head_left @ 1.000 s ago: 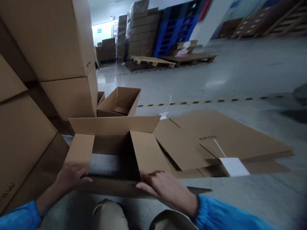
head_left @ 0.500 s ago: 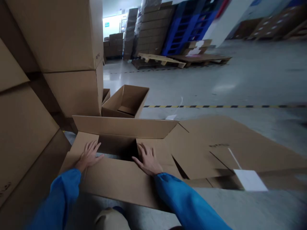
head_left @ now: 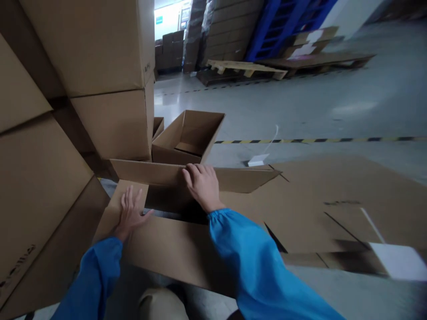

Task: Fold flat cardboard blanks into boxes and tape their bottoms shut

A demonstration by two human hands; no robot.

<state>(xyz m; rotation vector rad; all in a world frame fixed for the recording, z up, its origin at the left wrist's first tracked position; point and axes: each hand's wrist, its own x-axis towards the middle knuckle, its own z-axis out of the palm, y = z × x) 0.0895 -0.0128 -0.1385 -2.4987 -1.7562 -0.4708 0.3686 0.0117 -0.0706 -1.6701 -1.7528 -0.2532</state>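
A brown cardboard box lies on the floor in front of me with its flaps partly folded. My left hand lies flat, fingers spread, on the left side flap. My right hand has reached across the opening and its fingers curl over the edge of the far flap. A dark gap shows between the flaps. Both arms wear blue sleeves.
Tall stacked cartons rise at left. A small open box sits beyond. Flattened cardboard sheets with a white label lie at right. Yellow-black floor tape, wooden pallets and blue pallets are farther off.
My hands pushed the near flap and both side flaps down. My right hand then left the right flap and reached forward to grip the far flap; the view tipped downward.
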